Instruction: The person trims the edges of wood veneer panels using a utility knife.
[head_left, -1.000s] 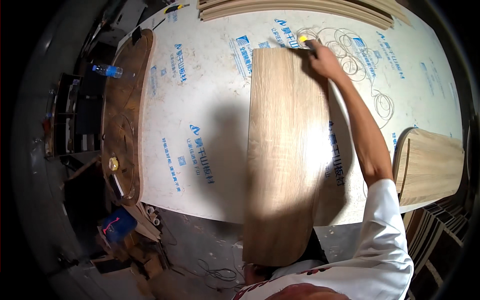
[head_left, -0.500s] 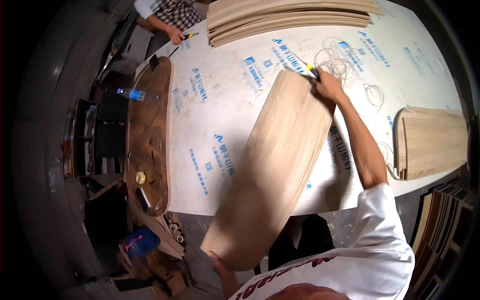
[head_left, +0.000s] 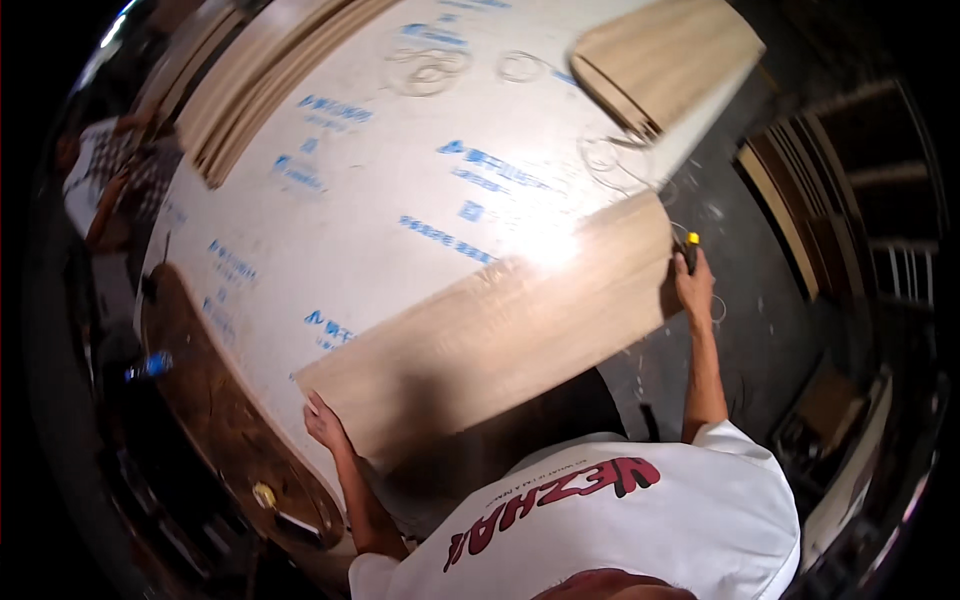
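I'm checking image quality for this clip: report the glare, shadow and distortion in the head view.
Head view: a bright glare patch whitens the wooden panel near its upper edge; the person's shadow darkens its lower edge near the left hand; fisheye bends the white table edges, and the rim falls to black; the right hand looks slightly soft.

The counter (head_left: 400, 200) is serving as the landmark. A long wood panel (head_left: 500, 340) is lying across its near edge, with its right end overhanging past the counter. The left hand (head_left: 325, 425) is gripping the panel's left end; the right hand (head_left: 693, 290) is gripping its right end. A stack of boards (head_left: 260, 90) is lying along the counter's far left side. A second panel (head_left: 665, 60) is resting on its far right corner. A curved board (head_left: 225, 420) is lying beside its left edge.
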